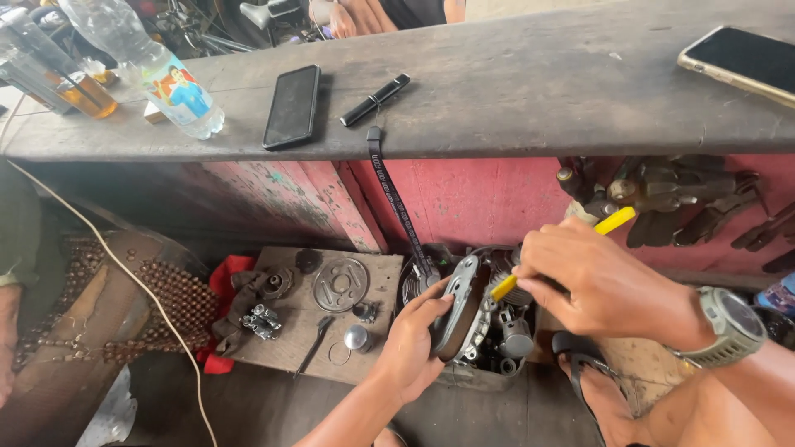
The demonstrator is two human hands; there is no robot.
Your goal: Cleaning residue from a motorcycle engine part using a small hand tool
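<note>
My left hand (414, 343) grips the edge of a grey metal engine part (464, 310), steadying its round cover plate. My right hand (600, 281), with a grey watch on the wrist, holds a yellow-handled tool (609, 223) whose tip is pushed into the top of the engine part. The engine part sits on the floor against a red painted wall, below a grey wooden counter (530, 91).
A wooden board (286, 335) left of the engine holds a round metal disc (340, 285), small parts and a red rag. On the counter lie a black phone (291, 106), a black pen (375, 100), a water bottle (153, 62) and another phone (741, 62). Tools hang at right. Another person stands behind the counter.
</note>
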